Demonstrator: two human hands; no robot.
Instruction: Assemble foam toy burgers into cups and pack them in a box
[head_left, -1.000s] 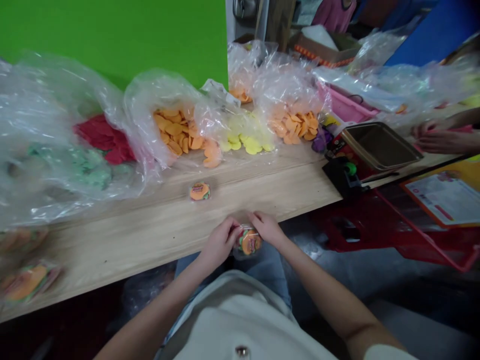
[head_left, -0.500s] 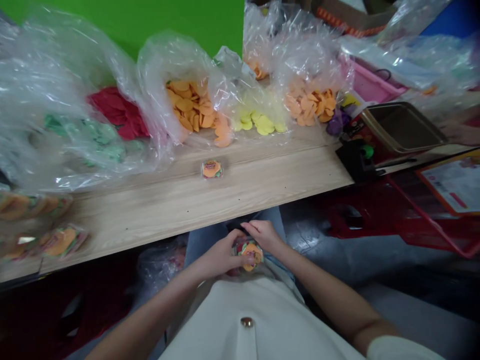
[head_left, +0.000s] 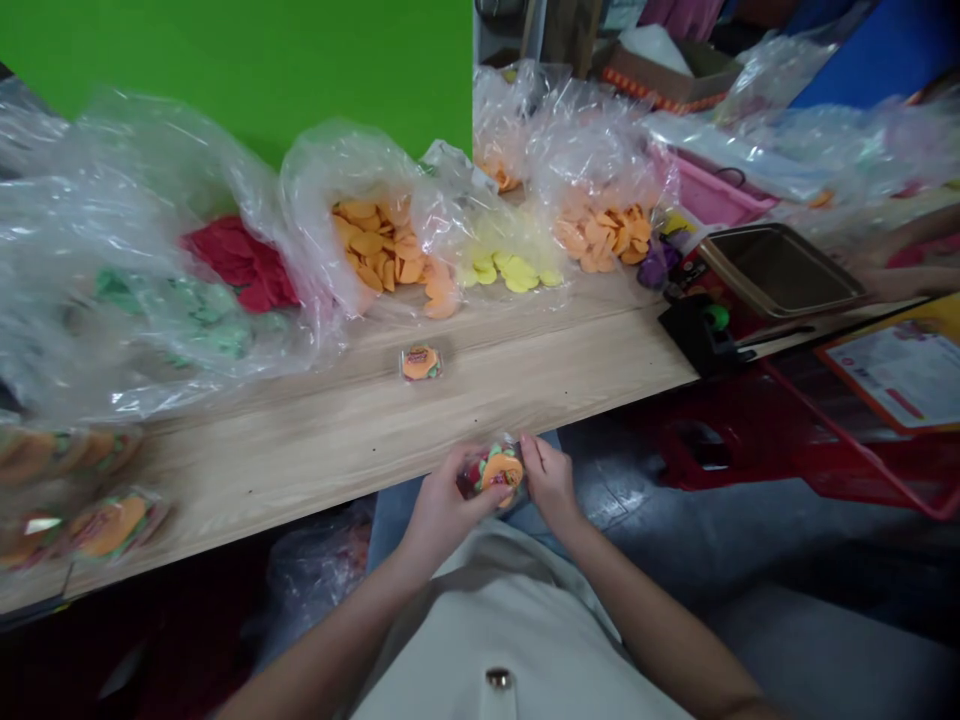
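In the head view, my left hand [head_left: 450,505] grips a small clear plastic pack with burger-like foam pieces [head_left: 501,468], its thumb across the orange round. Red and green layers show around the orange one. At the pack's right edge, my right hand [head_left: 549,482] pinches it, with the fingertips partly hidden. Both hands are in front of the table edge, above my lap. A similar small pack [head_left: 421,363] lies on the table [head_left: 315,430] beyond them.
Clear plastic bags hold red [head_left: 240,262], green [head_left: 180,310], orange [head_left: 382,245] and yellow foam pieces [head_left: 514,268] along the back. Several burger packs [head_left: 112,522] sit at left. At right are a brown-rimmed tin [head_left: 780,265], a black tape dispenser [head_left: 694,335] and another person's hand [head_left: 892,275].
Both hands have lifted the pack forward, away from my body towards the table edge. My right hand has moved onto its right side. The camera view has tilted up a little.
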